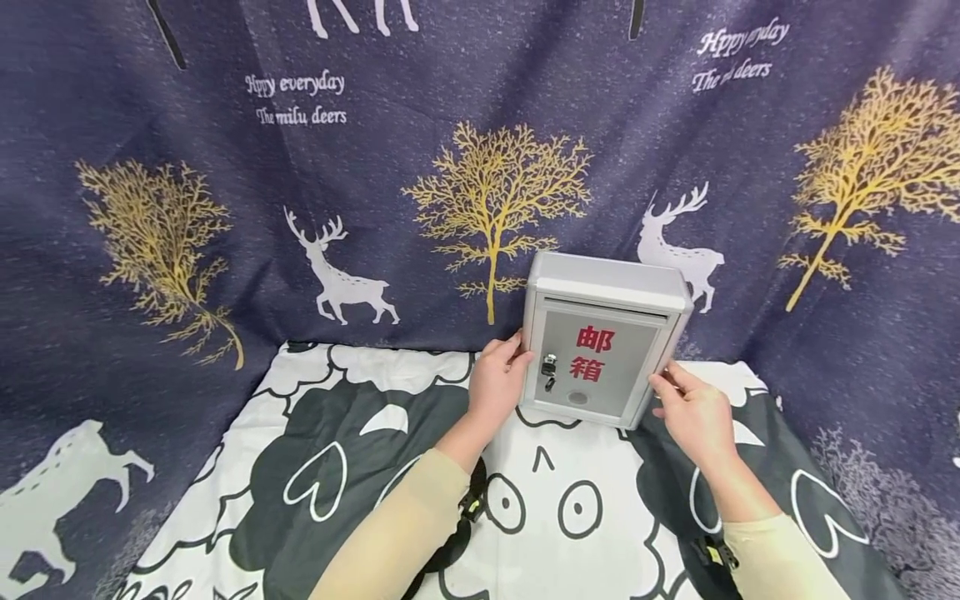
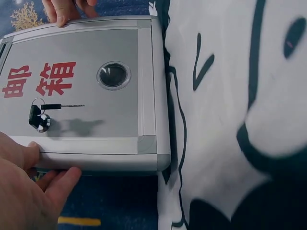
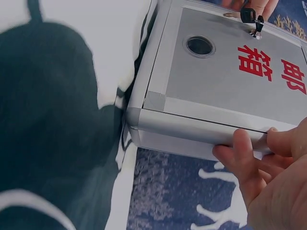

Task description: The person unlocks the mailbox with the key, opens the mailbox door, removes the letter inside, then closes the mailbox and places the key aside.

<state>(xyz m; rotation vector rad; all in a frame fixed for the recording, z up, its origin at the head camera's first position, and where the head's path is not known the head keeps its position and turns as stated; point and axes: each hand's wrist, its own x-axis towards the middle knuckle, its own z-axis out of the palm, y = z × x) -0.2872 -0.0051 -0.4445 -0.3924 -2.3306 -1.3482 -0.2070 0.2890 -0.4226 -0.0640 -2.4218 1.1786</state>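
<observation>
A silver-grey metal mailbox with red characters stands at the back of the cloth-covered surface, tilted a little in the head view. My left hand grips its left side edge, thumb on the front frame and fingers behind. On the opposite side my right hand holds the right edge between thumb and fingers. Keys hang on a ring at the door lock, near the left edge. A slot runs across the top of the front, and a round window sits low on the door.
A white and dark cartoon-print cloth covers the surface. Behind the mailbox hangs a dark blue curtain printed with deer and golden trees, which also runs along both sides.
</observation>
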